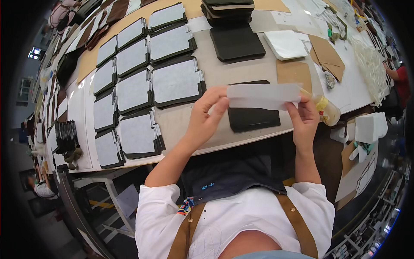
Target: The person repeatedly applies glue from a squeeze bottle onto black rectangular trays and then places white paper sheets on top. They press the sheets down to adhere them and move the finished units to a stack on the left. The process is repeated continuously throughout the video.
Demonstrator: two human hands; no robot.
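Observation:
Stretched between my two hands is a translucent white strip (264, 96), held up over the table. My left hand (210, 113) pinches its left end between thumb and fingers. At the other end, my right hand (305, 115) grips the strip the same way. Beneath it lies a black flat panel (254, 118), partly covered by the strip from this view. A brush-like handle shows behind my right fingers, beside a glue-like container (328, 113) with yellow on it; whether the hand touches either is hidden.
Rows of black panels topped with pale grey sheets (134, 96) fill the table's left side. Farther back are a black panel (237, 42), a dark stack (227, 12), a white pad (284, 45) and brown card (326, 56). Pale cords (368, 71) hang at right, near another person's arm (391, 73).

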